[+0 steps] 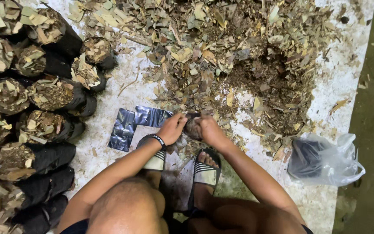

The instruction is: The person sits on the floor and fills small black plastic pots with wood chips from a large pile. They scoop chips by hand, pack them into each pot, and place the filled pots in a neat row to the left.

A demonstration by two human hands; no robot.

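We squat over a white sheet [109,117] spread on the floor and look straight down past our knees and sandalled feet. Both hands meet just ahead of the toes: our left hand [172,128], a dark band at its wrist, and our right hand [208,130] close together around a small dark grow bag [192,125], each grip wrapped on one side of it so its mouth stays up; how full it is we cannot tell. Directly beyond the hands lies a wide heap of dried leaves and brown crumbly mulch [239,47], near enough to scoop from. Flat empty black bags [133,123] lie just beside the left hand, within easy reach. Along the left edge, filled black bags [31,99] topped with leaf pieces stand and lean in tight rows, packed together out of the way. To the right, well apart, sits a clear plastic bag [325,160] with something dark inside
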